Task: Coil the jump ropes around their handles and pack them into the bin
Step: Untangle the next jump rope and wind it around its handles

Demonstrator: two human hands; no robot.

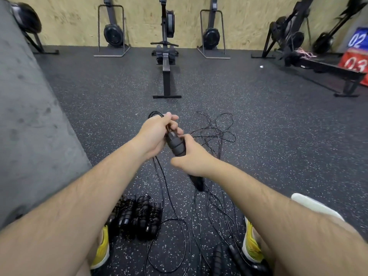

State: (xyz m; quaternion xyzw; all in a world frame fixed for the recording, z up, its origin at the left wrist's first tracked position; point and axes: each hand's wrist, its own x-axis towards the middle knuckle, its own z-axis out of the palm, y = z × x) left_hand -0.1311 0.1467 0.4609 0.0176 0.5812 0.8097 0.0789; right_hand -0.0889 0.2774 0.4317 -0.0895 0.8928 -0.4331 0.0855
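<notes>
At frame centre, judged light: ribbed handles (177,146) stiff and grippy, clasped in right hand (192,159); thin cord (155,114) limp, springy, pinched by left hand (156,134) fingers (171,117).

1. Hands: 2, left hand (157,134) and right hand (191,158).
2. Held handle (176,145): 1 certain; the dark end below the right hand may be a second.
3. Coiled rope bundles (142,214): 4.
4. Loose handles (218,255), bottom edge: 2.
5. Yellow shoes (102,250): 2.
6. Rowing machines (165,56): 1 flat, 2 upright; those at the edges are too blurred to count.
7. Numbered boxes (357,39): 2.
</notes>
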